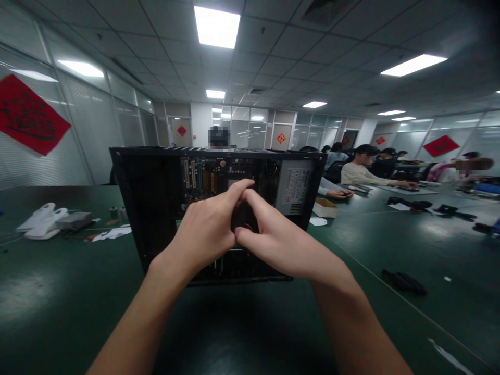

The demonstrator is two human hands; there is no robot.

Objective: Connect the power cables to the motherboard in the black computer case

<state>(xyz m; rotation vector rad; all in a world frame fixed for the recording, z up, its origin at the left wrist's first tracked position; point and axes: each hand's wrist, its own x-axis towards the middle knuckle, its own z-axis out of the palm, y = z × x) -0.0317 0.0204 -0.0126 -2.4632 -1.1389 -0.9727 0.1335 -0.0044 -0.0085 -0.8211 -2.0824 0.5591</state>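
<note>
An open black computer case (pixel 146 208) stands on the green table in front of me, its inside facing me. At its upper right is a silver power supply (pixel 294 187); slots of the circuit board (pixel 207 179) show at the upper left. My left hand (pixel 209 221) and my right hand (pixel 269 234) meet before the middle of the case, fingertips close together. Their thumbs and fingers curve around a dark rounded part (pixel 245 216) between them. Most of that part is hidden, so its exact kind does not show.
On the left lie white plastic pieces (pixel 42 221), a grey box (pixel 74 221) and papers (pixel 112 233). A small open carton (pixel 325 208) stands right of the case. Further right are a black cloth-like item (pixel 404 282) and dark items (pixel 410 203). Several people sit at the tables beyond.
</note>
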